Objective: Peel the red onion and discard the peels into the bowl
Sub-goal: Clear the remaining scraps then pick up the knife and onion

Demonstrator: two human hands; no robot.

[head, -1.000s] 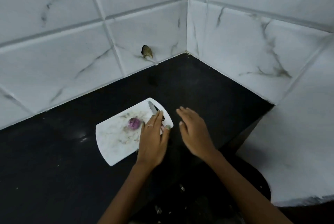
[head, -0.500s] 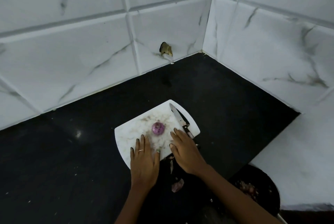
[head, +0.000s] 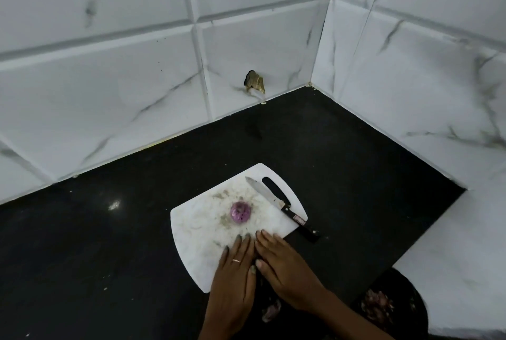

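red onion (head: 240, 211) sat mid cutting board (head: 197, 230) | left hand (head: 232, 276), right hand (head: 284, 265) lay flat on board's near edge, empty, short of onion

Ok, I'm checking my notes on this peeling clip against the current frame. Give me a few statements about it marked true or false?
1. The red onion sits on the white cutting board. True.
2. The right hand grips the knife. False: the knife lies untouched on the board.
3. The left hand wears a ring. True.
4. The left hand holds the onion. False: both hands lie flat, short of it.
5. The bowl stands on the board. False: it is off the board, at lower right.
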